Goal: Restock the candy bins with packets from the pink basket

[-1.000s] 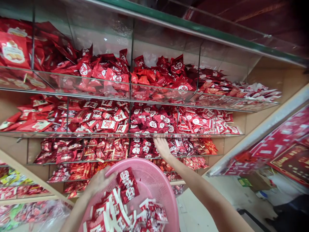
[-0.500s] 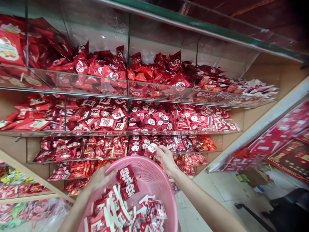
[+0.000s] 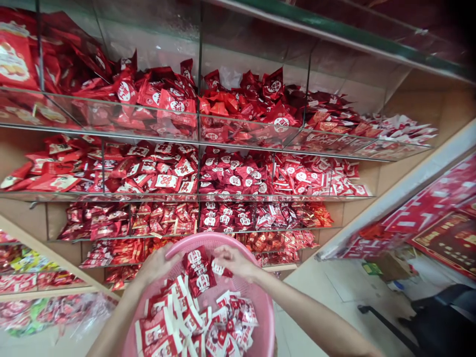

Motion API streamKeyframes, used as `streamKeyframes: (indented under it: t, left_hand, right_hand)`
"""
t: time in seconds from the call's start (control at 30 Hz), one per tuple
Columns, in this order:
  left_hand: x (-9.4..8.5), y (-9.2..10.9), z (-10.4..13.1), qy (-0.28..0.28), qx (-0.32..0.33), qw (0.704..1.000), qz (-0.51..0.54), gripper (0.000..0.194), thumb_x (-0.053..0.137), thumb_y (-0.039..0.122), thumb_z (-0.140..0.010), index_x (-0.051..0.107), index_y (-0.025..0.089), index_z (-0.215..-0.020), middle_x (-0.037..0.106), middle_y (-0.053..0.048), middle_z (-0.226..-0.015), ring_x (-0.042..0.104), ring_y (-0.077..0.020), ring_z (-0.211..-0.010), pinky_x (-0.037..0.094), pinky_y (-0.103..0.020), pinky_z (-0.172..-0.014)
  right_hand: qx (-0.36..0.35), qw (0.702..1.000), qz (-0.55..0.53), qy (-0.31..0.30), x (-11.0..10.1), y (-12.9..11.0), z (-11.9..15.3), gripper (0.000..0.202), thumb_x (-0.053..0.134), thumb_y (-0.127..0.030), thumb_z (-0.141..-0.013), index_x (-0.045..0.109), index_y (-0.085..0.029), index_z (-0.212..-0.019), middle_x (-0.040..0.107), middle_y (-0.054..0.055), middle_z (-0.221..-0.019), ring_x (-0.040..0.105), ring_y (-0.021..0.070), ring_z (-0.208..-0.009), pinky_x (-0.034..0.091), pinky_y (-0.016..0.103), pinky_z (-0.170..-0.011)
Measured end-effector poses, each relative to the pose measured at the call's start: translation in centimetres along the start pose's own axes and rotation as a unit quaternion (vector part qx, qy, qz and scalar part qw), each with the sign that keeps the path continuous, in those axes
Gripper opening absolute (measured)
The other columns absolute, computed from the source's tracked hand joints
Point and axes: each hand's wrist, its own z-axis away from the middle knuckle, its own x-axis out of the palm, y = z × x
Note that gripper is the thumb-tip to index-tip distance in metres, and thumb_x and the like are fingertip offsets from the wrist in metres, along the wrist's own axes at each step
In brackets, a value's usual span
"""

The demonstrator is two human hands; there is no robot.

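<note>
A pink plastic basket (image 3: 260, 317) with a perforated wall is in front of me. My left hand (image 3: 158, 265) grips its left rim, thumb over the edge. Inside the basket, my right hand (image 3: 236, 262) pinches a small dark red candy packet (image 3: 218, 267) with white print. Close beside that packet lie dark red packets (image 3: 199, 272) with similar white print. Lower in the basket are red packets (image 3: 158, 332) with cream edges, heaped at the left, and smaller red-and-white packets (image 3: 234, 322) at the right.
Glass-fronted shelves (image 3: 238, 198) full of red wrapped sweets rise in tiers ahead. Low on the left is another rack (image 3: 48, 292) with colourful packets. A red patterned display (image 3: 424, 203) stands at the right, above a tiled floor (image 3: 327, 292) and a black object (image 3: 442, 317).
My right hand has drawn back from the lower shelf into the basket, bringing a dark red candy packet with it. My left hand stays on the rim. The view has shifted slightly.
</note>
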Motion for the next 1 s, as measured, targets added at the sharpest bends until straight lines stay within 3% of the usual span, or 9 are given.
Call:
streamKeyframes:
  t: [0.1,0.27,0.4,0.5,0.6,0.73,0.87,1.0]
  left_hand:
    - [0.1,0.0,0.0,0.003,0.002,1.0,0.008,0.06,0.047,0.063,-0.073,0.063,0.021,-0.113,0.07,-0.009,-0.11,0.064,-0.0293,-0.105,0.049,-0.033,-0.084]
    - [0.2,-0.3,0.1,0.005,0.007,1.0,0.019,0.061,0.048,0.063,-0.072,0.062,0.021,-0.114,0.069,-0.008,-0.114,0.063,-0.0288,-0.106,0.049,-0.034,-0.086]
    - [0.2,-0.7,0.1,0.005,0.001,1.0,0.009,0.072,0.046,0.065,-0.073,0.056,0.014,-0.123,0.061,-0.015,-0.126,0.058,-0.0295,-0.114,0.045,-0.036,-0.094]
    - [0.2,-0.8,0.2,0.006,0.001,1.0,0.011,0.067,0.047,0.062,-0.073,0.059,0.017,-0.12,0.066,-0.011,-0.12,0.059,-0.0291,-0.113,0.046,-0.035,-0.092]
    - [0.1,-0.7,0.2,0.011,0.003,1.0,0.009,0.06,0.047,0.061,-0.073,0.062,0.02,-0.115,0.07,-0.008,-0.112,0.063,-0.029,-0.107,0.049,-0.034,-0.087]
    - [0.1,-0.7,0.1,0.017,0.001,1.0,-0.002,0.061,0.048,0.06,-0.072,0.063,0.019,-0.114,0.07,-0.009,-0.112,0.064,-0.029,-0.105,0.05,-0.033,-0.083]
    - [0.2,-1.0,0.0,0.021,0.001,1.0,0.003,0.064,0.049,0.062,-0.071,0.062,0.019,-0.117,0.068,-0.009,-0.116,0.062,-0.0296,-0.109,0.049,-0.034,-0.085]
    - [0.4,-1.3,-0.1,0.012,0.0,1.0,0.003,0.065,0.046,0.064,-0.072,0.062,0.019,-0.117,0.069,-0.01,-0.115,0.062,-0.0302,-0.108,0.05,-0.034,-0.084]
  right_hand:
    - [0.014,0.998,0.062,-0.026,1.2,1.4,-0.6,0.03,0.076,-0.027,-0.062,0.058,-0.017,-0.085,0.059,0.0,-0.088,0.058,0.0148,-0.082,0.05,0.033,-0.079]
    - [0.043,0.991,0.068,-0.103,3.0,1.9,-1.6,0.024,0.07,-0.017,-0.068,0.061,-0.018,-0.091,0.061,0.001,-0.095,0.06,0.014,-0.084,0.053,0.032,-0.076]
    - [0.098,0.992,-0.011,-0.077,4.4,2.6,-2.3,0.037,0.078,-0.025,-0.059,0.055,-0.017,-0.088,0.06,-0.002,-0.083,0.062,0.0141,-0.071,0.056,0.032,-0.066]
    - [0.139,0.988,-0.017,-0.067,5.1,2.7,-2.6,0.043,0.078,-0.033,-0.061,0.05,-0.018,-0.09,0.057,-0.005,-0.074,0.06,0.0126,-0.057,0.055,0.031,-0.056]
    - [0.078,0.982,0.171,-0.02,5.2,1.9,-2.3,0.033,0.073,-0.029,-0.07,0.052,-0.02,-0.093,0.058,-0.003,-0.074,0.061,0.0153,-0.061,0.052,0.03,-0.059]
    - [-0.04,0.904,0.425,0.036,4.8,0.8,-1.6,0.033,0.072,-0.034,-0.072,0.054,-0.02,-0.096,0.062,0.003,-0.08,0.063,0.0229,-0.077,0.047,0.032,-0.067]
    - [-0.066,0.884,0.457,0.071,3.8,0.1,-1.4,0.038,0.062,-0.051,-0.078,0.055,-0.02,-0.098,0.064,0.005,-0.081,0.062,0.0238,-0.074,0.044,0.031,-0.063]
    - [-0.108,0.884,0.438,0.121,1.7,-1.7,-2.0,0.037,0.053,-0.054,-0.083,0.057,-0.019,-0.096,0.066,0.005,-0.078,0.062,0.0209,-0.07,0.042,0.028,-0.062]
